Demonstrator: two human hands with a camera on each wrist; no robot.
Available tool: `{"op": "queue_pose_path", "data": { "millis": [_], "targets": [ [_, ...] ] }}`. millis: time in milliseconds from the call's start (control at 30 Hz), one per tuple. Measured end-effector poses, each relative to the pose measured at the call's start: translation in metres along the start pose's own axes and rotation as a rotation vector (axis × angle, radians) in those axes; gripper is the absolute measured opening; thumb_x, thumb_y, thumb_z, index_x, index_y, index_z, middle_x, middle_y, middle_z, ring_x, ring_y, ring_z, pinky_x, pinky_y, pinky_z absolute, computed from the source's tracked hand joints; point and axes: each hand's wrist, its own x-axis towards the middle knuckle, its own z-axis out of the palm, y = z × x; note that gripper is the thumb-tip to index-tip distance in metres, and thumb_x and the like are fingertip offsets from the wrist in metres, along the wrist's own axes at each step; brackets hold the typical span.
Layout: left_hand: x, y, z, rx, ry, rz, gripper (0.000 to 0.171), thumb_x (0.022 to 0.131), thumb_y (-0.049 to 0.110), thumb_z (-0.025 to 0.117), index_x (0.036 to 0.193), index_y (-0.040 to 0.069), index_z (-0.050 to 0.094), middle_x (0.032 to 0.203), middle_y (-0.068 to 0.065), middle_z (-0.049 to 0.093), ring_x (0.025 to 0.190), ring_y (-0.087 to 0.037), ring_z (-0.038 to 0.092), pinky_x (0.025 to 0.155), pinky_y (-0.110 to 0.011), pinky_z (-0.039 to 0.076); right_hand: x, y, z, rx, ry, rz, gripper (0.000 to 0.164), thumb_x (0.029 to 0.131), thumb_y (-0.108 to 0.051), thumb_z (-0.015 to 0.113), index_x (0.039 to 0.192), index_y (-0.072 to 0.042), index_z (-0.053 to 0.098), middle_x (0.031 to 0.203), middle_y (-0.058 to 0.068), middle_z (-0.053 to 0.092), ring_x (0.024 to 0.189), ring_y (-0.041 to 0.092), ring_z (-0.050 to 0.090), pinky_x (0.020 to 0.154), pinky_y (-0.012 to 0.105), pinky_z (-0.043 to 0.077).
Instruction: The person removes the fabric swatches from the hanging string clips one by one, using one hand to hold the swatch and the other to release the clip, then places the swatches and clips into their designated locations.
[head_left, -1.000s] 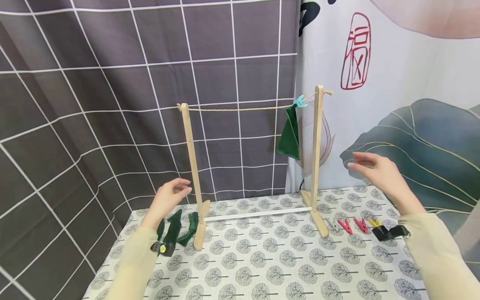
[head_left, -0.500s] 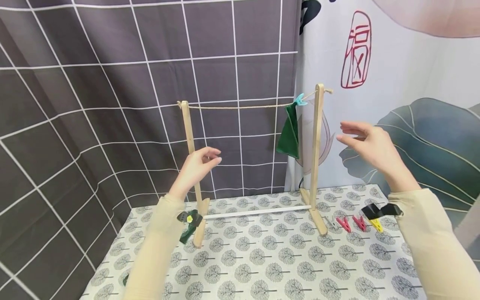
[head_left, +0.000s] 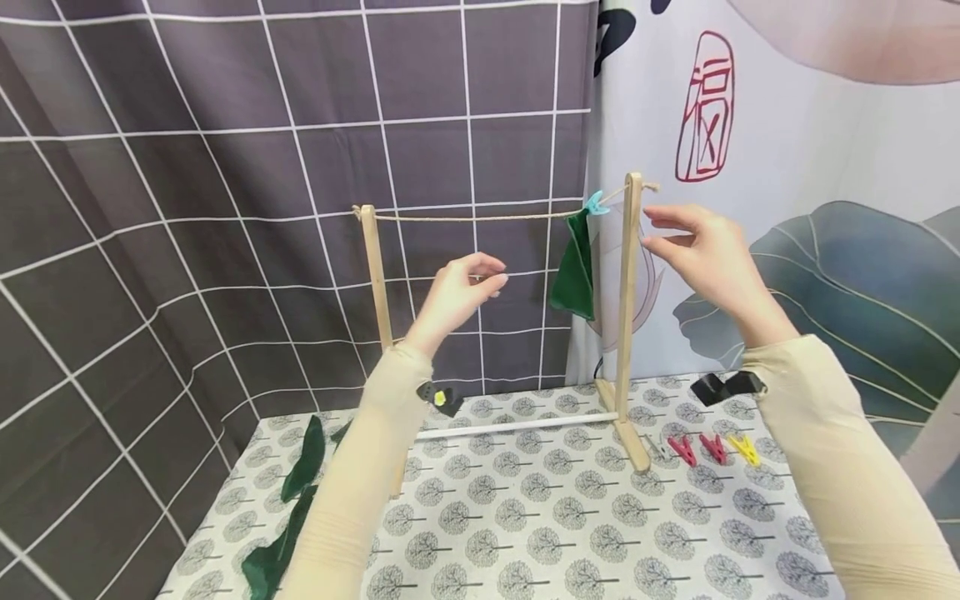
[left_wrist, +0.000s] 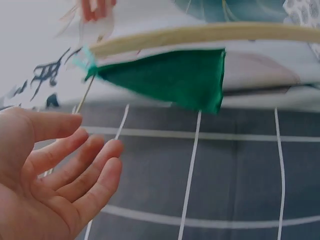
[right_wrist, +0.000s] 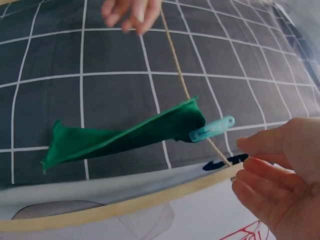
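Observation:
A green cloth (head_left: 574, 271) hangs from the rope (head_left: 480, 218), held near its right end by a light-blue clothespin (head_left: 596, 203). My left hand (head_left: 459, 292), relaxed and holding nothing, is in the air below the rope and left of the cloth; the left wrist view shows its loosely bent fingers (left_wrist: 95, 175). Just right of the right wooden post (head_left: 628, 317) my right hand (head_left: 701, 250) hovers, nothing between its thumb and fingers. In the right wrist view the clothespin (right_wrist: 212, 129) and twisted cloth (right_wrist: 125, 132) lie a short way beyond the fingertips.
Several clothespins, red (head_left: 682, 451), yellow (head_left: 745, 450) and grey, lie right of the stand on the tree-print tablecloth (head_left: 540, 533). More green cloths (head_left: 303, 460) lie at left, partly behind my left sleeve. A white bar (head_left: 517, 426) joins the posts low down.
Both hands have risen and come inward: the left has moved right past the left post, the right leftward to beside the right post. The hanging cloth and clothespin stay put.

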Motion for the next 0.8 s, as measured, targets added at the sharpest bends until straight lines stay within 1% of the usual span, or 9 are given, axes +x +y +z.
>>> {"op": "queue_pose_path", "data": {
  "millis": [67, 133, 167, 200, 333, 467, 600, 733, 800],
  "targets": [
    [0.008, 0.005, 0.011, -0.01, -0.004, 0.01, 0.024, 0.096, 0.019, 0.069, 0.116, 0.006, 0.07, 0.111, -0.007, 0.074, 0.088, -0.018, 0.073, 0.081, -0.03, 0.056, 0.006, -0.003, 0.003, -0.003, 0.001, -0.021, 0.044, 0.095, -0.016, 0.072, 0.136, -0.004, 0.062, 0.133, 0.019, 0.062, 0.109, 0.043, 0.066, 0.088, 0.031, 0.055],
    [0.014, 0.012, 0.02, 0.003, 0.0, 0.018, 0.025, 0.097, 0.02, 0.068, 0.118, 0.006, 0.069, 0.112, -0.007, 0.073, 0.092, -0.018, 0.072, 0.083, -0.029, 0.055, 0.012, -0.006, 0.006, -0.007, -0.01, -0.036, 0.044, 0.095, -0.014, 0.072, 0.136, -0.003, 0.062, 0.135, 0.02, 0.061, 0.109, 0.044, 0.066, 0.09, 0.047, 0.054],
    [0.017, 0.015, 0.024, 0.014, 0.003, 0.021, 0.026, 0.097, 0.02, 0.068, 0.118, 0.006, 0.069, 0.113, -0.007, 0.073, 0.094, -0.018, 0.072, 0.085, -0.029, 0.054, 0.015, -0.007, 0.008, -0.008, -0.016, -0.042, 0.044, 0.095, -0.013, 0.071, 0.136, -0.002, 0.062, 0.136, 0.02, 0.06, 0.109, 0.044, 0.066, 0.09, 0.052, 0.052],
    [0.02, 0.018, 0.028, 0.025, 0.007, 0.026, 0.026, 0.097, 0.021, 0.067, 0.119, 0.006, 0.069, 0.113, -0.007, 0.073, 0.095, -0.019, 0.071, 0.086, -0.03, 0.053, 0.017, -0.009, 0.009, -0.007, -0.023, -0.048, 0.043, 0.095, -0.012, 0.071, 0.136, -0.001, 0.061, 0.137, 0.02, 0.059, 0.111, 0.044, 0.065, 0.09, 0.055, 0.051],
    [0.03, 0.029, 0.04, 0.049, 0.014, 0.039, 0.028, 0.099, 0.023, 0.065, 0.121, 0.006, 0.069, 0.115, -0.006, 0.073, 0.101, -0.019, 0.069, 0.09, -0.03, 0.051, 0.026, -0.012, 0.011, -0.002, -0.049, -0.053, 0.043, 0.096, -0.011, 0.069, 0.136, 0.0, 0.06, 0.139, 0.021, 0.058, 0.116, 0.043, 0.063, 0.094, 0.055, 0.05],
    [0.04, 0.038, 0.051, 0.043, 0.005, 0.04, 0.03, 0.099, 0.024, 0.064, 0.121, 0.005, 0.069, 0.115, -0.007, 0.073, 0.102, -0.017, 0.069, 0.088, -0.026, 0.051, 0.034, -0.015, 0.013, -0.006, -0.076, -0.036, 0.044, 0.096, -0.01, 0.068, 0.138, -0.001, 0.058, 0.139, 0.021, 0.058, 0.119, 0.043, 0.061, 0.097, 0.056, 0.049],
    [0.048, 0.045, 0.059, -0.015, 0.012, 0.02, 0.03, 0.099, 0.025, 0.065, 0.121, 0.005, 0.069, 0.113, -0.008, 0.073, 0.098, -0.016, 0.07, 0.082, -0.021, 0.053, 0.042, -0.017, 0.015, -0.009, -0.104, -0.016, 0.046, 0.097, -0.008, 0.066, 0.141, -0.002, 0.056, 0.142, 0.021, 0.056, 0.123, 0.042, 0.059, 0.099, 0.055, 0.048],
    [0.055, 0.047, 0.067, -0.074, 0.056, -0.008, 0.03, 0.098, 0.027, 0.068, 0.117, 0.005, 0.071, 0.107, -0.008, 0.074, 0.09, -0.016, 0.07, 0.076, -0.021, 0.054, 0.049, -0.02, 0.018, -0.002, -0.127, -0.003, 0.046, 0.097, -0.006, 0.065, 0.142, -0.001, 0.055, 0.144, 0.023, 0.054, 0.126, 0.042, 0.057, 0.1, 0.055, 0.047],
    [0.058, 0.048, 0.07, -0.077, 0.079, -0.018, 0.03, 0.097, 0.029, 0.069, 0.115, 0.005, 0.072, 0.104, -0.007, 0.075, 0.089, -0.016, 0.069, 0.076, -0.022, 0.053, 0.052, -0.021, 0.019, 0.001, -0.135, 0.001, 0.045, 0.097, -0.006, 0.064, 0.141, 0.0, 0.055, 0.144, 0.023, 0.053, 0.126, 0.043, 0.056, 0.1, 0.056, 0.047]
  ]
}}
